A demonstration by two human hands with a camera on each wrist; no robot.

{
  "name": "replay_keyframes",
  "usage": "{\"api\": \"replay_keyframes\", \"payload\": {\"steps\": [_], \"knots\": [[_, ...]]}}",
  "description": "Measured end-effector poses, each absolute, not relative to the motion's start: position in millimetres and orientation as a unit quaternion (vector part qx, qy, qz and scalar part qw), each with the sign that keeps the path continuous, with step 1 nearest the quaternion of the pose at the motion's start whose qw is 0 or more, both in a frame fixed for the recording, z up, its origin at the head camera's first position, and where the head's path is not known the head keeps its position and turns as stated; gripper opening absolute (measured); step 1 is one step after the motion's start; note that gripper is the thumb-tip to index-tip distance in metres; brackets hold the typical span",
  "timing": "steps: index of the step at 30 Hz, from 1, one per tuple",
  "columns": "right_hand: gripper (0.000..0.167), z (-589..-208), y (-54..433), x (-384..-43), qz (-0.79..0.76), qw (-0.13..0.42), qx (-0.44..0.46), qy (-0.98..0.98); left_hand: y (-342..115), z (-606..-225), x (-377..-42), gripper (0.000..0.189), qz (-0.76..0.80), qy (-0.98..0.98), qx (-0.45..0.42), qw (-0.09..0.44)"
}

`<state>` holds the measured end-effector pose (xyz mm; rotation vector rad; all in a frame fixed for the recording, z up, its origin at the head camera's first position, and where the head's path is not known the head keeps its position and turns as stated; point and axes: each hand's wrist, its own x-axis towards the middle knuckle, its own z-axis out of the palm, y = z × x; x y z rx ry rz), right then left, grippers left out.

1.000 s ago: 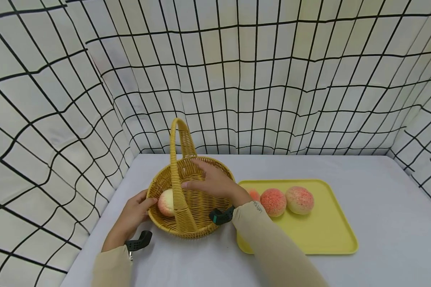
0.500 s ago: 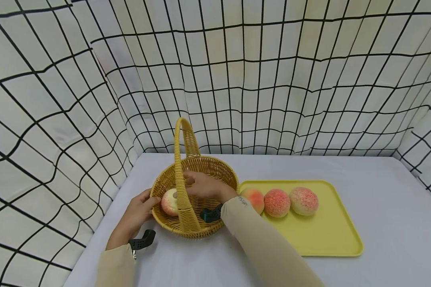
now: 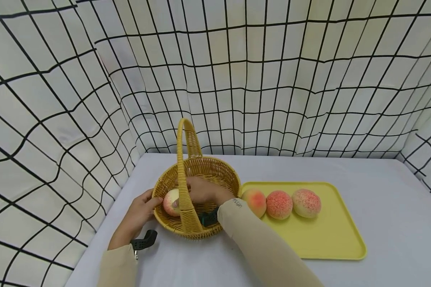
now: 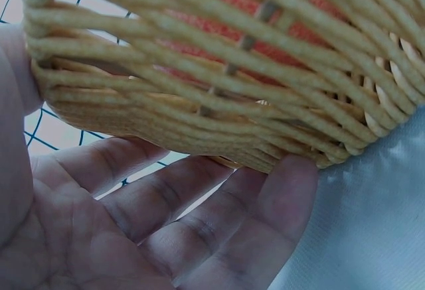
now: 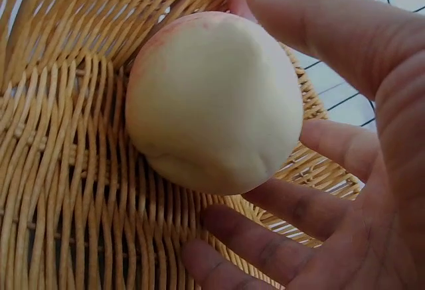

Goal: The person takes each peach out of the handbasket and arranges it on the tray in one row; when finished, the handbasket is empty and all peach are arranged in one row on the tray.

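On the left of the table, my left hand point(image 3: 140, 211) holds the side of a yellow wicker basket point(image 3: 222, 169). Its thumb lies over the rim; in the left wrist view the fingers point(image 4: 166, 190) lie along the woven wall from outside. A pale peach with a pink blush point(image 3: 171, 202) sits inside, against the left wall. My right hand point(image 3: 204, 190) reaches into the basket below the arched handle point(image 3: 185, 171), thumb and fingers around this peach point(image 5: 216, 104). The handle hides part of the right hand in the head view.
A yellow tray point(image 3: 330, 235) lies right of the basket. It carries a smooth peach point(image 3: 255, 201), a redder one point(image 3: 279, 204) and a speckled one point(image 3: 306, 203) in a row. Netted white cloth point(image 3: 273, 99) hangs behind and left of the table.
My right hand has lowered into the basket and come around the peach. The left hand keeps its hold on the rim. The whole head view has shifted slightly.
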<state>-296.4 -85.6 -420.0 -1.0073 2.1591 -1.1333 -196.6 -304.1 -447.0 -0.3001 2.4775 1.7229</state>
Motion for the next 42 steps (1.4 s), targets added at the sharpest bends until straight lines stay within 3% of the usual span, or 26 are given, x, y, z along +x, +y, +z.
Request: {"api": "replay_keyframes", "payload": {"steps": [5,12,26,34,40,42], "knots": [[0.071,-422.4,-88.9,-296.1,-0.393,0.244,-0.383,0.799,-304.1,-447.2,-197.9,0.054,0.568,0.815,-0.104,0.054],[0.056,-426.6,-89.4,-294.5,-0.402,0.242,-0.398,0.789,-302.9,-448.9,-199.5,0.055,0.571,0.813,-0.106,0.052],[0.070,-423.2,-89.2,-294.0,-0.372,0.236,-0.419,0.794,-304.8,-449.7,-198.6,0.055,0.576,0.809,-0.106,0.047],[0.050,-422.8,-87.6,-293.3,-0.399,0.259,-0.410,0.778,-304.1,-449.7,-199.0,0.054,0.572,0.812,-0.107,0.046],[0.067,-421.7,-87.1,-291.7,-0.373,0.252,-0.406,0.796,-303.6,-449.8,-198.4,0.055,0.568,0.814,-0.109,0.048],[0.066,-421.4,-86.7,-291.1,-0.363,0.252,-0.400,0.803,-303.5,-449.8,-198.0,0.055,0.566,0.815,-0.111,0.048]]}}
